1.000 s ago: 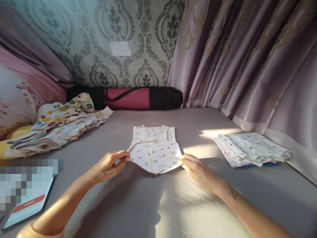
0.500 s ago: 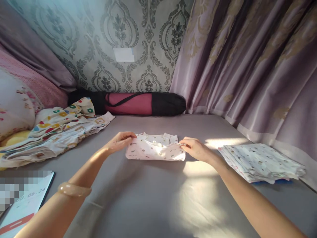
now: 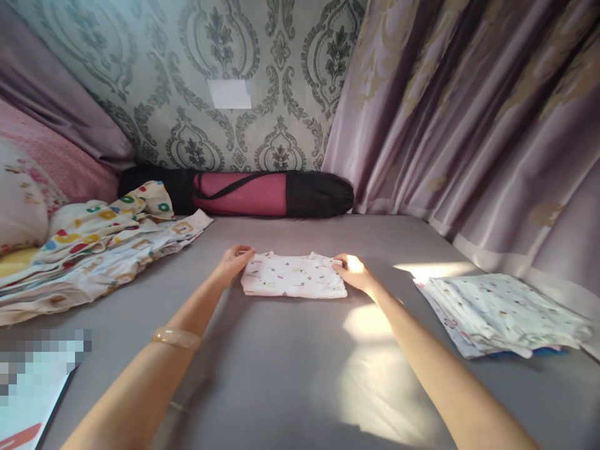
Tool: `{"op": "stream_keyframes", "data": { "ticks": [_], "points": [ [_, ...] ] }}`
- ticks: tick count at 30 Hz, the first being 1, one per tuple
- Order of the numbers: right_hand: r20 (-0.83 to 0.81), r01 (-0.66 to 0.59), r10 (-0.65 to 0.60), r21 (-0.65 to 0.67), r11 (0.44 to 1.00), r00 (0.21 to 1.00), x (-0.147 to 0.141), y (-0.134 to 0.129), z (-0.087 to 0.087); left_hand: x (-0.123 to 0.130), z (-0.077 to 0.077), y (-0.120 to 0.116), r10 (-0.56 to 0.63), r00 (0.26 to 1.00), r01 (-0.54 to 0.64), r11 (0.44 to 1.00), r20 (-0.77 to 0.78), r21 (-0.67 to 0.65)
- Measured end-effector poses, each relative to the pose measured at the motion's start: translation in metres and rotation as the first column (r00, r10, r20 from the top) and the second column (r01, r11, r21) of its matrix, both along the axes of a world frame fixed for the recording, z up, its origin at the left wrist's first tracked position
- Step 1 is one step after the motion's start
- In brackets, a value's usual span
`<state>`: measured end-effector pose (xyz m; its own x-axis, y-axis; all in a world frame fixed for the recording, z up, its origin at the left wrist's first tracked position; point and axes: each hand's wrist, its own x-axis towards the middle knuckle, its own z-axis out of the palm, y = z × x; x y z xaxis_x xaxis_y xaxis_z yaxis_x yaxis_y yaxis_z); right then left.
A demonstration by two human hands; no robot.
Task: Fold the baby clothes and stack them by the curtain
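Note:
A small white printed shirt, folded into a flat rectangle, lies on the grey bed sheet in front of me. At its far left corner my left hand has thumb and fingers closed on the cloth. My right hand pinches the far right corner in the same way, with sunlight on its back. Two small points of cloth stick up along the far edge. The fingertips are partly hidden, and a pale bangle circles my left forearm.
Folded printed clothes are stacked at the right. Loosely heaped patterned clothes lie at the left beside a pillow. A black and pink roll bag rests along the wall, and a partly blurred flat screen is at lower left.
The shirt's near layer, held up with a sagging edge before, now lies flat up to the far edge. Both hands have moved slightly away from me with it.

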<state>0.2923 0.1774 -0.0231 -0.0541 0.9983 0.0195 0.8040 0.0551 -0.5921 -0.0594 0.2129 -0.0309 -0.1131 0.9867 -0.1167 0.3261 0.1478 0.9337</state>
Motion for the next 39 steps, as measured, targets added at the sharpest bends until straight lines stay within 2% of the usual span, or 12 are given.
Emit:
{"op": "stream_keyframes", "data": {
  "ticks": [3, 8, 13, 17, 20, 23, 26, 29, 31, 33, 35, 39],
  "points": [
    [-0.020, 0.019, -0.019, 0.006, 1.000, 1.000, -0.001, 0.001, -0.001, -0.002, 0.006, -0.007, -0.039, 0.990, 0.044, 0.999, 0.139, -0.029],
    [-0.045, -0.002, 0.007, 0.110, 0.994, 0.999, -0.003, 0.002, 0.000, 0.002, 0.008, -0.013, -0.154, 0.968, 0.131, 0.983, 0.198, 0.127],
    [0.060, 0.009, -0.019, 0.155, 0.988, 0.998, -0.005, -0.001, 0.001, 0.007, -0.004, -0.010, -0.089, 0.988, 0.062, 0.978, 0.126, 0.199],
    [0.095, 0.087, -0.097, 0.112, 0.990, 0.991, -0.006, -0.002, -0.002, 0.009, -0.015, -0.004, -0.060, 0.998, 0.052, 0.978, 0.036, 0.202],
    [0.080, 0.140, -0.144, 0.049, 0.989, 0.986, -0.006, -0.003, -0.001, 0.005, -0.012, -0.003, 0.024, 0.992, 0.002, 0.978, -0.124, 0.207],
    [0.134, 0.183, -0.190, 0.067, 0.981, 0.973, -0.011, -0.009, 0.009, 0.004, 0.000, -0.011, 0.142, 0.908, -0.018, 0.953, -0.393, 0.301],
    [0.240, 0.150, -0.197, 0.200, 0.968, 0.950, -0.033, -0.020, 0.020, 0.017, 0.014, -0.025, 0.099, 0.802, 0.185, 0.896, -0.590, 0.403],
    [0.298, -0.124, 0.067, 0.175, 0.977, 0.952, -0.068, -0.031, 0.023, 0.046, 0.019, -0.042, -0.108, 0.682, 0.469, 0.823, -0.723, 0.320],
    [0.345, -0.324, 0.265, 0.128, 0.937, 0.901, -0.091, -0.034, 0.019, 0.066, 0.015, -0.051, -0.171, 0.591, 0.562, 0.789, -0.789, 0.250],
    [0.372, -0.403, 0.347, 0.081, 0.912, 0.861, -0.106, -0.035, 0.012, 0.079, 0.008, -0.057, -0.147, 0.518, 0.565, 0.799, -0.843, 0.207],
    [0.382, -0.397, 0.350, 0.048, 0.917, 0.855, -0.112, -0.034, 0.007, 0.084, 0.000, -0.060, -0.110, 0.463, 0.534, 0.827, -0.879, 0.178],
    [0.399, -0.376, 0.335, 0.025, 0.926, 0.853, -0.110, -0.035, 0.001, 0.081, -0.013, -0.061, -0.071, 0.420, 0.510, 0.843, -0.905, 0.171]
  ]
}}
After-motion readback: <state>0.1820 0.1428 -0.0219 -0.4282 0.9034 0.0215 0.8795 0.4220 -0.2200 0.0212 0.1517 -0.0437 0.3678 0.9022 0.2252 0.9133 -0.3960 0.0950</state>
